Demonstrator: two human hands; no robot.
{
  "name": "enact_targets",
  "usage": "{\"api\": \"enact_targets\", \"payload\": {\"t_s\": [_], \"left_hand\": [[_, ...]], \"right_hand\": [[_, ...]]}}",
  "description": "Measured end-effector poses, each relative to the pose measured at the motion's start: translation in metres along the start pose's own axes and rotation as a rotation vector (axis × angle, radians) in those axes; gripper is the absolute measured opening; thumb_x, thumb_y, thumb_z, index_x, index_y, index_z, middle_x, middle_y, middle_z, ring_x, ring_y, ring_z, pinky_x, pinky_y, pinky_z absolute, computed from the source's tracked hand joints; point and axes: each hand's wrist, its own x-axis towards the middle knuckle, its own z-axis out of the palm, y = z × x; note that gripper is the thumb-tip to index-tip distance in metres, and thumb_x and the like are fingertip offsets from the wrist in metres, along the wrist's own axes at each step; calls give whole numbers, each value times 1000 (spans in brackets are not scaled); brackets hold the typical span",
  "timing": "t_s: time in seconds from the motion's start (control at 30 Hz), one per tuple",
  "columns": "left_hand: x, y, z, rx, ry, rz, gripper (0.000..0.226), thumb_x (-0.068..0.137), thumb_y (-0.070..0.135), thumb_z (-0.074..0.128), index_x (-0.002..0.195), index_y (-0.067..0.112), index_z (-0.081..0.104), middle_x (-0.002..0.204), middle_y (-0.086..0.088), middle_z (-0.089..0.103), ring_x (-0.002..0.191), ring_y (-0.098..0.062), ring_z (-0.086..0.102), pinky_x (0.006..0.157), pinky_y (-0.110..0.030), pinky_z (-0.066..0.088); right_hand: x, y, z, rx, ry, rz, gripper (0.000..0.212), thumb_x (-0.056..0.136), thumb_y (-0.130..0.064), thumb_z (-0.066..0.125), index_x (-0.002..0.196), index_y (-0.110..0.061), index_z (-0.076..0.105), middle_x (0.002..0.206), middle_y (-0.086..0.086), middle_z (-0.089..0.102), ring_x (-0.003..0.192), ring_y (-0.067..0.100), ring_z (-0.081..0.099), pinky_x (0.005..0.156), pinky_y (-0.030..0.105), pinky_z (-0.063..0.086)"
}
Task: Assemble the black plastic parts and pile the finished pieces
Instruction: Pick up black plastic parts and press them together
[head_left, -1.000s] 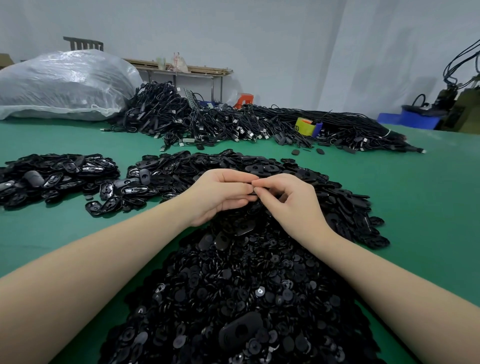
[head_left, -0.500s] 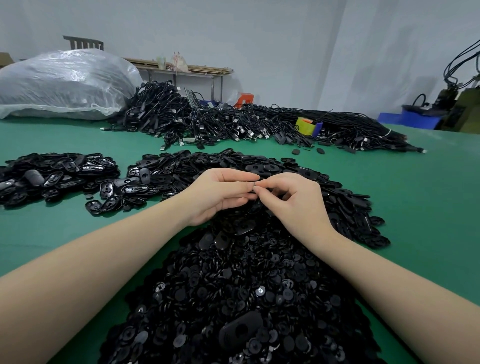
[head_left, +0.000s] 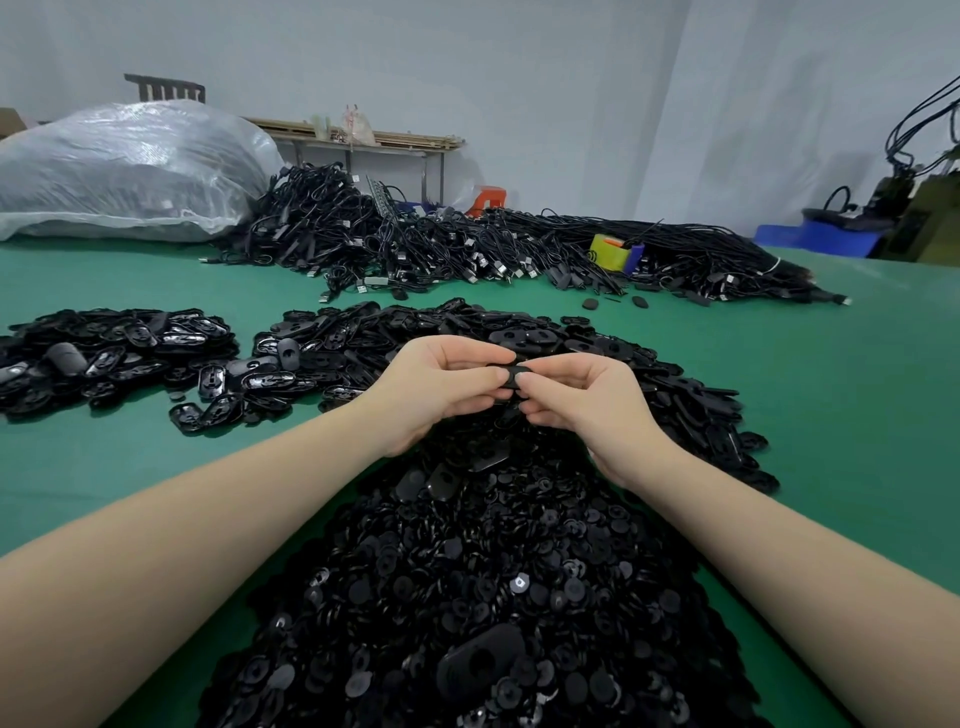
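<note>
I am sitting at a green table (head_left: 831, 415) with a heap of small round black discs (head_left: 483, 587) lying right under my forearms, and a wider spread of oval shells (head_left: 649, 374) lying just beyond it, partly hidden behind my hands. Another pile of shells (head_left: 104, 353) is sitting to the left, well apart, and a long tangle of cables (head_left: 519, 249) is running across the far side with a yellow tape roll (head_left: 610, 251) in it and a clear plastic bag (head_left: 130, 166) at its left end. I am holding one black part (head_left: 515, 375) above the heaps, its long axis running roughly left to right. My left hand (head_left: 441, 389) is gripping its left end with curled fingers, and my right hand (head_left: 587, 400) is pinching its right end between thumb and fingertips.
</note>
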Motion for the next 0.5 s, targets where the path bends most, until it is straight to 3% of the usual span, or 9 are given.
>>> {"api": "enact_targets", "payload": {"t_s": [0.5], "left_hand": [[-1, -2, 0, 75, -31, 31, 21, 90, 3, 69, 91, 23, 77, 94, -3, 78, 88, -14, 75, 69, -15, 55]], "right_hand": [[1, 1, 0, -44, 9, -21, 5, 85, -3, 72, 89, -7, 72, 69, 4, 72, 63, 12, 68, 60, 21, 55]]}}
